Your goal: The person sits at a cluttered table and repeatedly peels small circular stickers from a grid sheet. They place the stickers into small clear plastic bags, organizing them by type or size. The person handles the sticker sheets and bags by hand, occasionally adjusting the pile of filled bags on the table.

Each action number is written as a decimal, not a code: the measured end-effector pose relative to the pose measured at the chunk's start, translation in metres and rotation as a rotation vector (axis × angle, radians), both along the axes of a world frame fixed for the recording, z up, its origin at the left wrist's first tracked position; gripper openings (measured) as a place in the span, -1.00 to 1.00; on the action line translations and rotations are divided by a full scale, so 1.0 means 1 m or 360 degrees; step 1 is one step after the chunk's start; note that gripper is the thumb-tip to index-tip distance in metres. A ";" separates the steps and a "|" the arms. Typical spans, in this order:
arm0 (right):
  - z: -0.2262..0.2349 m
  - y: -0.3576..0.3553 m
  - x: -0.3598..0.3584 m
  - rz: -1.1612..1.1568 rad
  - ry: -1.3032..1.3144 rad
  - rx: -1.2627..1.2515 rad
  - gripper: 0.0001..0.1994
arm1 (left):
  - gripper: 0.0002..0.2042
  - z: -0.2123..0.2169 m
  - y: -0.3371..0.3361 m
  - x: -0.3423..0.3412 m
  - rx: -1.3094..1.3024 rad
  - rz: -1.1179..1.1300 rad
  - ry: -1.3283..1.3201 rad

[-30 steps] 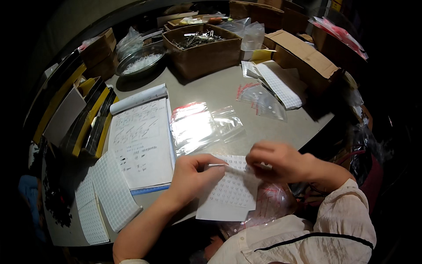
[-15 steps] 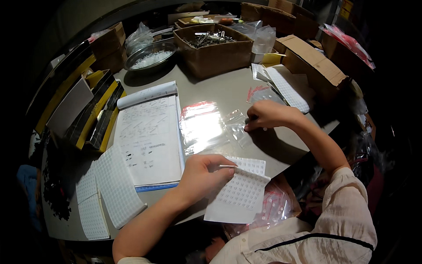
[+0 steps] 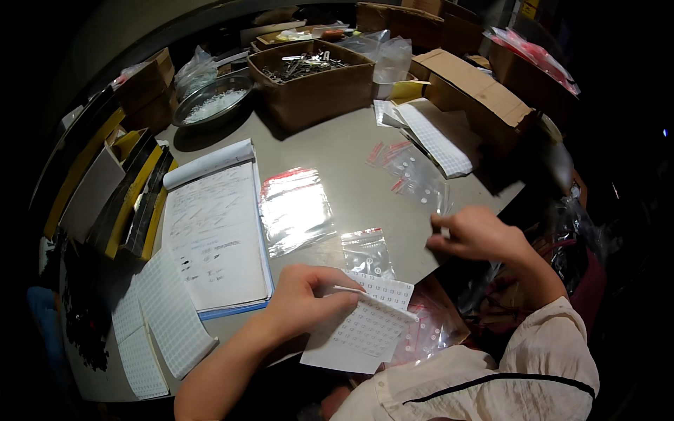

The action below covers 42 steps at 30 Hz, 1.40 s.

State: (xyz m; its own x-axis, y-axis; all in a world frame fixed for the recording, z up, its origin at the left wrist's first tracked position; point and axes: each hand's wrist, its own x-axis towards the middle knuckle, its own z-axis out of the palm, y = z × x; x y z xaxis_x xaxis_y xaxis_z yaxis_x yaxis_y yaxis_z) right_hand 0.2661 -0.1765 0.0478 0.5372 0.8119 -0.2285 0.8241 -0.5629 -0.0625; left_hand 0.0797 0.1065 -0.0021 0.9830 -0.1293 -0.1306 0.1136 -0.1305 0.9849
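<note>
My left hand point(image 3: 312, 298) is closed on folded white sheets of small numbered stickers point(image 3: 358, 323), pinched between thumb and fingers. Just beyond those sheets lies a small clear zip bag point(image 3: 365, 245) with a red strip and round white stickers on it. My right hand point(image 3: 474, 235), slightly blurred, hovers by the table's right edge. Its fingers are curled together with a tiny pale spot at the tips, too small to name. Near it rest overlapping stickered zip bags point(image 3: 418, 184). A shiny stack of clear zip bags point(image 3: 298, 210) sits left of centre.
A notepad on a blue board point(image 3: 217, 238) lies at left, with more sticker sheets point(image 3: 168, 302) before it. Black-and-yellow boxes point(image 3: 130, 203) stand beyond. At the back are a bowl of white bits point(image 3: 210, 105), a box of metal parts point(image 3: 312, 91) and cardboard boxes point(image 3: 474, 84).
My right hand has moved from a zip bag at the middle toward the right and nearer me. A stickered bag now shows close beyond my left hand. The whole view has shifted a little.
</note>
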 end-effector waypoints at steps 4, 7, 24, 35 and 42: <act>0.023 0.019 -0.039 0.0165 0.0453 0.0079 -0.68 | -0.82 0.003 -0.001 -0.006 -0.0146 0.0024 0.0087; 0.025 0.024 -0.020 0.0141 0.0780 0.0280 -0.71 | -0.83 0.003 -0.002 -0.006 -0.0083 -0.0003 -0.0005; -0.018 0.022 0.026 0.0184 0.0262 0.0425 -0.70 | -0.83 0.005 -0.004 -0.006 -0.0013 0.0032 -0.0030; -0.024 0.000 0.026 0.0395 -0.0255 0.0255 -0.17 | -0.83 0.001 -0.004 -0.004 0.0057 0.0003 -0.0104; -0.040 0.008 0.013 0.0453 -0.0214 0.0238 0.17 | -0.83 0.008 -0.004 -0.008 -0.0052 -0.0095 -0.0019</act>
